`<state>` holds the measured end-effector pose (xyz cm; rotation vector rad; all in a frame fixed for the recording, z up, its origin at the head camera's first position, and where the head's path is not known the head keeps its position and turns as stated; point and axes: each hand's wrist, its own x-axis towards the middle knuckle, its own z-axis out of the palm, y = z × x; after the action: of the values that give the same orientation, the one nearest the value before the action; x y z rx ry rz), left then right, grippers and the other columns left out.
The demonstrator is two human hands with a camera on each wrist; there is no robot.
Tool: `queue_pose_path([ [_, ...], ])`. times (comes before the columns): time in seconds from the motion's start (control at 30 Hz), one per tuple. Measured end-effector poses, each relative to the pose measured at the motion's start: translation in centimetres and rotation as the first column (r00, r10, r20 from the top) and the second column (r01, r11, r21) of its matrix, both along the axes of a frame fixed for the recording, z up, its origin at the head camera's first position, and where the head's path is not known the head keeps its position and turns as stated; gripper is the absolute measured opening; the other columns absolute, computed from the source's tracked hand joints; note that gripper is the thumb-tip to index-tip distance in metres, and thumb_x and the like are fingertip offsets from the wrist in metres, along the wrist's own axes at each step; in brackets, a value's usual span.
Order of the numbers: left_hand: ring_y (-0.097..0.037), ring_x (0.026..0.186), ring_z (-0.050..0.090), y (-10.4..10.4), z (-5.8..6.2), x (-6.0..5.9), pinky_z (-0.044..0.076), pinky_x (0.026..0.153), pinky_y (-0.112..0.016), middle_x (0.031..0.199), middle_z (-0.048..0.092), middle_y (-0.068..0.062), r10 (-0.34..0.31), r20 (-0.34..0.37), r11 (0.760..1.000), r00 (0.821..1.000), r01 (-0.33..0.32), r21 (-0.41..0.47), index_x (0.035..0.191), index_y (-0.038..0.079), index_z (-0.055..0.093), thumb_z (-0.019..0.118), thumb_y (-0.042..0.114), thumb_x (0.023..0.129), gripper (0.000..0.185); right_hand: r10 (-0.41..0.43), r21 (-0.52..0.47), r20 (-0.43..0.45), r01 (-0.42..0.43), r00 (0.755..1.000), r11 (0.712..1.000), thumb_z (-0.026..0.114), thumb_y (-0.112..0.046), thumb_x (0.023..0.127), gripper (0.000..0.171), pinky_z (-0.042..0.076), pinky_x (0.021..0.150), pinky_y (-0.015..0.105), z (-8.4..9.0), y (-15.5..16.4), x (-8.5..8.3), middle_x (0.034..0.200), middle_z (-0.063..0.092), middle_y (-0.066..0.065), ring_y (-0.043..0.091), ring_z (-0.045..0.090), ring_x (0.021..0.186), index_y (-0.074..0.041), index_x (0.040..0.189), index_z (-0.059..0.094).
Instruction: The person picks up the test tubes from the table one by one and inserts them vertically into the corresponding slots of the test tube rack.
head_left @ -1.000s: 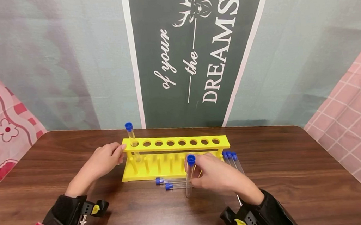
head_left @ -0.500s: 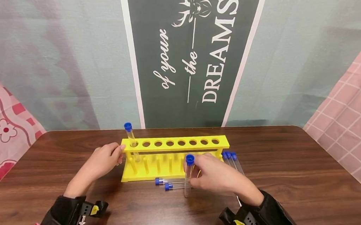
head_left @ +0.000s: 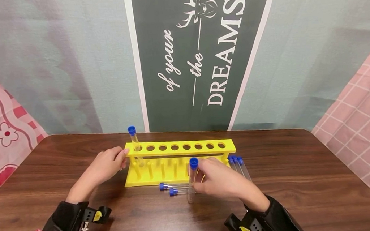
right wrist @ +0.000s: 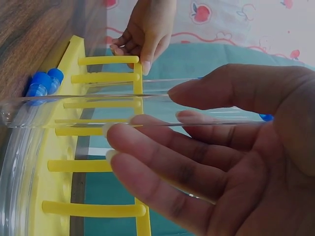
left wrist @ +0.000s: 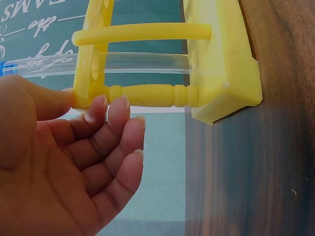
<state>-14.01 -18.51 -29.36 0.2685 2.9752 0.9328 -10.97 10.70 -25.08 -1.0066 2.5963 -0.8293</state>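
Note:
A yellow test tube rack (head_left: 181,151) stands on the brown table. At its left end, my left hand (head_left: 108,165) pinches the top bar between thumb and index finger, the other fingers (left wrist: 130,172) loosely bent. One blue-capped test tube (head_left: 134,138) stands in the leftmost hole, its cap well above the bar. In front of the rack, my right hand (head_left: 220,178) pinches another clear test tube (right wrist: 113,109) by thumb and fingers, nearly upright, blue cap (head_left: 193,162) at the top. The right wrist view shows its rounded end pointing toward the table side.
Capped tubes (head_left: 174,192) lie along the rack's front edge, partly hidden behind the held tube and right hand. Several more capped tubes (head_left: 240,160) lie at the rack's right end. Behind the table (head_left: 141,220) hangs a printed cloth (head_left: 102,64).
The tube in my right hand has shifted very slightly to the left. My left hand and the rack stay where they were.

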Motion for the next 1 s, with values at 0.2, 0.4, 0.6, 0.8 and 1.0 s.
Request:
queue_pose_path([
  [0.2,-0.017,0.055,0.039,0.02,0.06,0.02,0.033,0.053,-0.030,0.064,0.049,-0.003,0.003,0.001,1.000,1.000,-0.003,0.002,0.077,0.004,0.051,0.040,0.021,0.099,0.030,-0.014,-0.002,0.012,0.014,1.000,1.000,0.063,-0.001,0.079,0.006,0.046,0.063,0.022,0.08,-0.14,0.06,0.074,0.059,-0.004,0.009,0.055,0.069,-0.004,0.083,0.060],
  [0.4,-0.017,0.056,0.040,0.07,0.11,0.06,0.033,0.054,-0.030,0.064,0.049,-0.003,0.004,0.004,1.000,1.000,-0.004,0.007,0.078,0.003,0.052,0.041,0.021,0.099,0.030,-0.004,-0.027,0.011,0.004,1.000,1.000,0.062,-0.001,0.079,0.008,0.046,0.064,0.022,0.12,-0.19,0.13,0.076,0.059,-0.004,0.008,0.056,0.070,-0.005,0.084,0.058],
  [0.6,-0.017,0.056,0.041,-0.01,0.03,0.06,0.034,0.054,-0.030,0.064,0.049,-0.002,-0.002,0.002,1.000,1.000,0.002,0.011,0.078,0.004,0.052,0.040,0.022,0.099,0.030,-0.004,-0.034,0.016,0.004,1.000,0.999,0.063,-0.001,0.080,0.007,0.047,0.064,0.022,0.16,-0.33,0.14,0.075,0.059,-0.004,0.008,0.056,0.070,-0.004,0.085,0.058],
  [0.8,-0.017,0.056,0.040,-0.09,-0.01,0.04,0.034,0.054,-0.030,0.064,0.049,-0.002,-0.004,0.001,1.000,1.000,0.004,0.008,0.077,0.005,0.052,0.040,0.023,0.099,0.031,-0.027,-0.029,0.030,0.028,0.999,0.999,0.064,-0.004,0.080,0.007,0.046,0.062,0.022,0.36,-0.57,0.07,0.075,0.058,-0.004,0.009,0.056,0.070,-0.004,0.084,0.058],
  [1.0,-0.017,0.056,0.040,-0.09,-0.02,-0.03,0.034,0.054,-0.030,0.064,0.049,-0.002,-0.007,0.001,1.000,1.000,0.007,0.007,0.076,0.005,0.051,0.040,0.022,0.099,0.031,-0.020,-0.018,0.038,0.021,0.999,1.000,0.065,-0.005,0.081,0.008,0.046,0.063,0.022,0.76,-0.73,0.02,0.076,0.059,-0.003,0.009,0.055,0.070,-0.004,0.086,0.059],
])
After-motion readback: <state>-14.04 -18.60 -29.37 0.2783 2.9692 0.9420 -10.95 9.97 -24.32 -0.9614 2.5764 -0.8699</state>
